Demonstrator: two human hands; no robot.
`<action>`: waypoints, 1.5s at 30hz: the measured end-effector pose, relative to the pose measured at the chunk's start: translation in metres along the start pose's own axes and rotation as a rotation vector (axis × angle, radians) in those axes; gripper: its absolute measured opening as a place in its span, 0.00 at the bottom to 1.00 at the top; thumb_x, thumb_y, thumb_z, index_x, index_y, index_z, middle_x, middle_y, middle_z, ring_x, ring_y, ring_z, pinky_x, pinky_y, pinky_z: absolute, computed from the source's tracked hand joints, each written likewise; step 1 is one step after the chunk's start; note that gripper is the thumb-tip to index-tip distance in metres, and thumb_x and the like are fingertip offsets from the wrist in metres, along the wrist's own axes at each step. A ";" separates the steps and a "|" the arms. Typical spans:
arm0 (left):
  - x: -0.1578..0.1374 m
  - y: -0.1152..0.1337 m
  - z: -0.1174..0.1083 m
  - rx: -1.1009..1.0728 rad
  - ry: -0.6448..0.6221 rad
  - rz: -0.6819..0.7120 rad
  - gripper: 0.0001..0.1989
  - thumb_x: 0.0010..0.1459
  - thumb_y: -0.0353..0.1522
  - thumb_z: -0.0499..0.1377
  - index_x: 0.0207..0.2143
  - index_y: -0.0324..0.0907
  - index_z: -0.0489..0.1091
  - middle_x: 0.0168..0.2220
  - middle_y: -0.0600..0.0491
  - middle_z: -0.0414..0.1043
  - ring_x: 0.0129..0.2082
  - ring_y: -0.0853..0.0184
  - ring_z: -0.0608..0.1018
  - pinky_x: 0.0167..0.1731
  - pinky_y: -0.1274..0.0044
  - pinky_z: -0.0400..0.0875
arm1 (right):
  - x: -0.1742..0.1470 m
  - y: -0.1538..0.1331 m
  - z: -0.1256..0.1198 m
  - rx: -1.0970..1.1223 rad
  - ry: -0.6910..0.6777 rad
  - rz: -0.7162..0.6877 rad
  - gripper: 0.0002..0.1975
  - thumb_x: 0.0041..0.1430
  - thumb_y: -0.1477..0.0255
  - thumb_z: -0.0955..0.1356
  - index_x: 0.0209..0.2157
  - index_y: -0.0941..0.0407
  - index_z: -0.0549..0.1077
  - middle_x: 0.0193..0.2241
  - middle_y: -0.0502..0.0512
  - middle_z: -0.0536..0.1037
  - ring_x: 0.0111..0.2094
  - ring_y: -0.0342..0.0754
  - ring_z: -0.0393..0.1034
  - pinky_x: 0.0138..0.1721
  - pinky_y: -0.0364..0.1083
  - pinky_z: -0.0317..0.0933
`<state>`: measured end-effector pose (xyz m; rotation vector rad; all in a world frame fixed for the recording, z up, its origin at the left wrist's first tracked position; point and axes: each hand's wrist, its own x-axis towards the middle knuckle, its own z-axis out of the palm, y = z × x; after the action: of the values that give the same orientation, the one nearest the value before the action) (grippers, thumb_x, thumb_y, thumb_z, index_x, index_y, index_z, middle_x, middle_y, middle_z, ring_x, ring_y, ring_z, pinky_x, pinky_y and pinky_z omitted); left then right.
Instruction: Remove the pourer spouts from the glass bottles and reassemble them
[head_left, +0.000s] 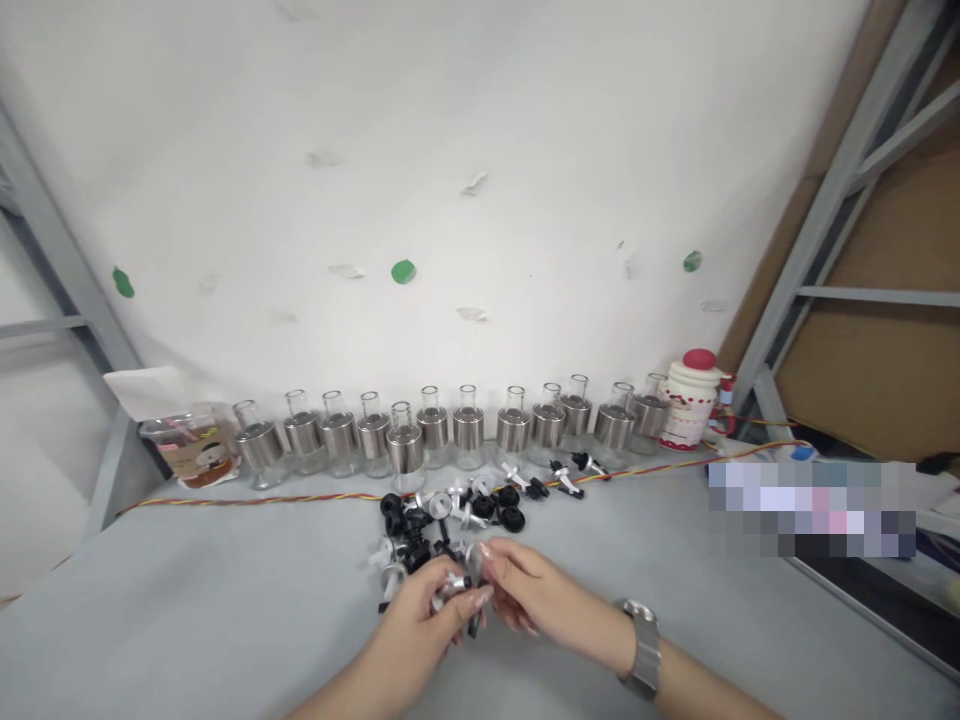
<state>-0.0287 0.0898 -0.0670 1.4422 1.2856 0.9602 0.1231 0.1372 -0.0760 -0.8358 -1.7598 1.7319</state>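
Observation:
Close together at the front of the pile, both my hands are closed. My left hand [424,612] grips a silver-and-black pour spout [456,583] between thumb and fingers. Pinched in my right hand [529,590] is a round silver pourer part [473,562], partly hidden by the fingers. Just beyond the hands lies a pile of loose pourer parts, with black stoppers [511,519] and silver or white spouts [439,505] mixed together. A few spouts [564,478] lie apart to the right of the pile.
Several glass bottles with metal sleeves [406,448] stand in a row along the white wall. A twisted red-yellow wire [300,499] runs before them. A plastic cup [191,455] stands left, a white tumbler with a red lid [688,405] right. A blurred-out item [814,508] lies far right.

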 end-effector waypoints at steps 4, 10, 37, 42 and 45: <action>-0.005 0.001 0.002 0.050 -0.090 0.003 0.08 0.52 0.36 0.55 0.28 0.39 0.63 0.21 0.60 0.60 0.18 0.74 0.63 0.18 0.82 0.58 | -0.001 -0.002 -0.004 0.075 -0.193 0.049 0.21 0.49 0.51 0.62 0.24 0.57 0.59 0.15 0.42 0.59 0.15 0.35 0.51 0.16 0.37 0.44; -0.007 0.000 -0.002 0.067 -0.163 0.057 0.13 0.53 0.41 0.53 0.35 0.42 0.57 0.28 0.59 0.60 0.21 0.74 0.64 0.21 0.81 0.62 | -0.007 -0.015 -0.006 0.406 -0.153 0.034 0.18 0.49 0.57 0.66 0.23 0.57 0.61 0.12 0.40 0.56 0.13 0.34 0.41 0.16 0.39 0.36; -0.012 -0.011 0.001 0.402 0.018 0.379 0.06 0.59 0.28 0.43 0.36 0.42 0.57 0.36 0.49 0.61 0.36 0.65 0.67 0.38 0.73 0.62 | -0.006 -0.008 0.016 0.338 0.075 0.007 0.20 0.49 0.54 0.64 0.21 0.56 0.59 0.12 0.40 0.54 0.12 0.35 0.46 0.15 0.38 0.41; -0.012 -0.011 0.000 0.488 0.022 0.440 0.07 0.57 0.24 0.44 0.36 0.43 0.57 0.36 0.50 0.59 0.34 0.67 0.66 0.37 0.74 0.63 | -0.011 -0.015 0.011 -0.121 0.106 -0.155 0.17 0.57 0.58 0.59 0.23 0.56 0.58 0.17 0.43 0.56 0.19 0.38 0.51 0.21 0.39 0.49; -0.014 -0.008 -0.001 0.490 0.027 0.465 0.06 0.58 0.25 0.44 0.35 0.42 0.56 0.35 0.50 0.58 0.34 0.67 0.66 0.37 0.74 0.64 | -0.016 -0.020 0.010 -0.361 0.137 -0.258 0.16 0.60 0.61 0.57 0.22 0.56 0.56 0.21 0.45 0.57 0.24 0.40 0.52 0.26 0.40 0.50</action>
<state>-0.0336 0.0760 -0.0738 2.1827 1.2853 1.0011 0.1248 0.1188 -0.0558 -0.8075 -2.0160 1.1843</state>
